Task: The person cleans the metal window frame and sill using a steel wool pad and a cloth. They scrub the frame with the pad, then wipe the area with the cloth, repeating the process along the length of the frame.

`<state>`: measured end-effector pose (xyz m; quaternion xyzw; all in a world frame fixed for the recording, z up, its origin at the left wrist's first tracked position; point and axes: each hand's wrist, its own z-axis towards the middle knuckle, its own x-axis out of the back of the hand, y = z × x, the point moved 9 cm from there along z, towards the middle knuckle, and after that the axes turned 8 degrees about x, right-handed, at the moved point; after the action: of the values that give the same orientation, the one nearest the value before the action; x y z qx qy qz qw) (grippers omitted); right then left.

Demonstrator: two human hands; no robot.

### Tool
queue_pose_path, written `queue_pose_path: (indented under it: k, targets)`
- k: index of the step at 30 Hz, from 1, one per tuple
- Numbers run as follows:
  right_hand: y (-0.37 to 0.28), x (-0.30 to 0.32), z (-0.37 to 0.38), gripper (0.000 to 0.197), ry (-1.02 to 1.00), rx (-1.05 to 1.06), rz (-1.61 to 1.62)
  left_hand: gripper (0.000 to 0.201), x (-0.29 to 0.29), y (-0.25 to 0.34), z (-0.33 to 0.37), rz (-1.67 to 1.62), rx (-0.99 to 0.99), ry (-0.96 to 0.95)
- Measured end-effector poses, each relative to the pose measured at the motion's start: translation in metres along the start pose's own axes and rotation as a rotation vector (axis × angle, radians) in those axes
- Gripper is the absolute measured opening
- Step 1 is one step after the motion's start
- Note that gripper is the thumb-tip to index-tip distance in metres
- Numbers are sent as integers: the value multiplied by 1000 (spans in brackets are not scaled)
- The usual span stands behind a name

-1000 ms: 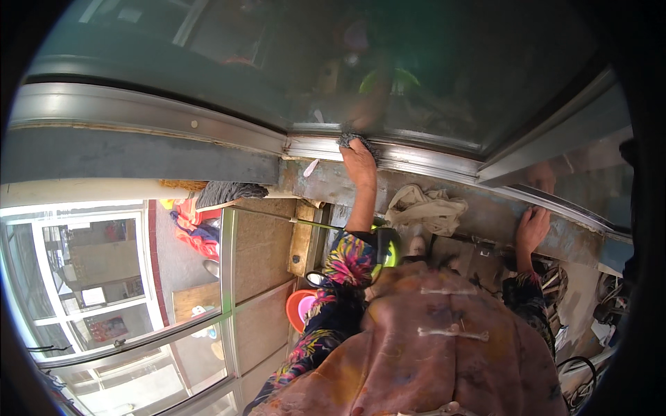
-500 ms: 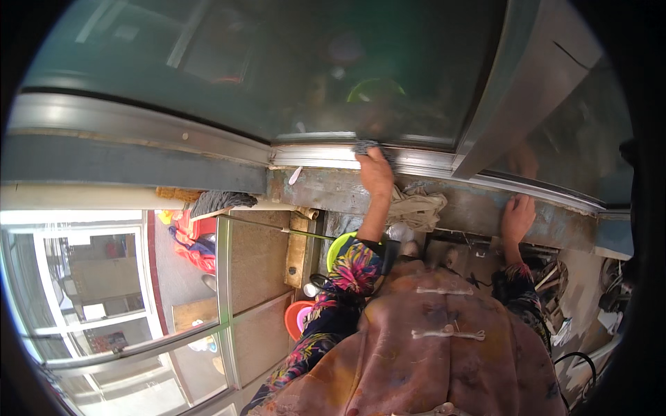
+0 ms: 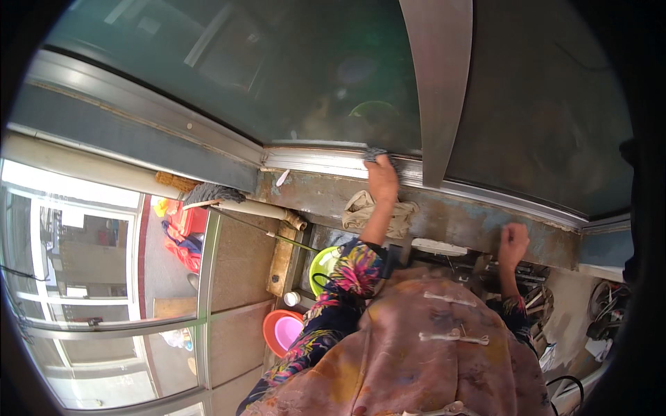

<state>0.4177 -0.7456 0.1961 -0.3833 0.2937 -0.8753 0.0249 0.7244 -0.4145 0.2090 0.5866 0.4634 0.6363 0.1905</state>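
My left hand [image 3: 383, 182] is closed on a dark grey rag [image 3: 377, 155], pressing it against the metal window track [image 3: 319, 161] at the foot of the dark glass pane [image 3: 291, 83]. Below that hand, a crumpled beige cloth [image 3: 357, 209] lies on the worn sill [image 3: 458, 213], partly behind my left forearm. My right hand [image 3: 513, 244] is curled into a loose fist near the sill's front edge, and nothing shows in it. A small pale scrap [image 3: 283, 178] rests on the sill left of the rag.
An upright metal frame [image 3: 445, 90] divides the panes. Lower left are a lime-green basin [image 3: 320, 265], a red basin [image 3: 273, 331] with a pink basin [image 3: 286, 330] inside, and a white jar [image 3: 292, 299]. A grey mop head [image 3: 216, 194] lies by a pale pipe [image 3: 257, 208].
The view has turned and shifted. My left hand stays on the track with the rag, a little nearer the upright frame. My right hand has come back off the sill and curled up.
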Motion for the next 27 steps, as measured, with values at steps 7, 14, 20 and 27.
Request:
queue_pose_path:
  k: [7, 14, 20, 27]
  targets:
    - [103, 75, -18, 9, 156, -207, -190, 54, 58, -11, 61, 56, 174, 109]
    - [120, 74, -7, 13, 117, -249, -385, 52, -34, 21, -53, 153, -80, -85]
    - [113, 75, -3, 14, 101, -228, -422, 53, 15, 17, 0, 6, 37, -24]
    - [113, 75, -2, 15, 101, -236, -422, 56, -37, 15, -45, -38, -85, -140]
